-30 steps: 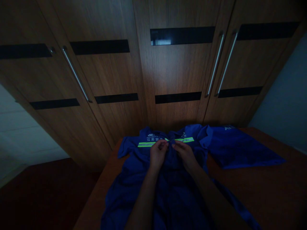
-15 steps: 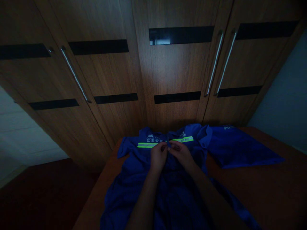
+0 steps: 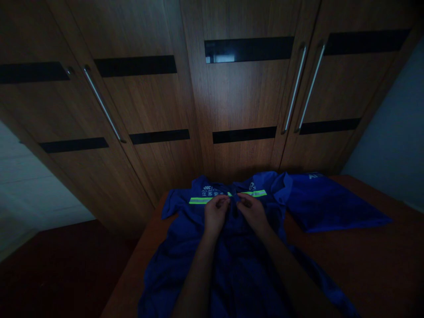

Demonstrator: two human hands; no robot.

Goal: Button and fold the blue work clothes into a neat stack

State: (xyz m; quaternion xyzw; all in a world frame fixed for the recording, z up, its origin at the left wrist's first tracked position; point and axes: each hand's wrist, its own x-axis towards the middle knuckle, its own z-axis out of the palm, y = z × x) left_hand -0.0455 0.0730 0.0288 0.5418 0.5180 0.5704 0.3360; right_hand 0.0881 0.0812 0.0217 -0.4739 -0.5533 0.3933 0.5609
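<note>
A blue work jacket (image 3: 185, 234) with a reflective yellow-green and silver stripe across its chest lies front up, its collar away from me. White lettering and a logo show on the chest. At the middle of the front, my left hand (image 3: 215, 215) pinches the left edge of the opening near the stripe. Opposite it, my right hand (image 3: 254, 214) has thumb and fingers closed on the right edge. A small gap of dark fabric shows between the two hands. The fingertips partly hide the closure, so any button or zip cannot be made out.
The jacket lies on a reddish-brown wooden table (image 3: 351, 260). A flat blue bag-like piece (image 3: 334, 205) with white lettering lies to the right. Behind the table stands a wooden wardrobe (image 3: 238, 97) with long metal handles. The room is dim.
My hands have moved slightly apart, the left one to the left and the right one to the right. More of the jacket's front shows between them.
</note>
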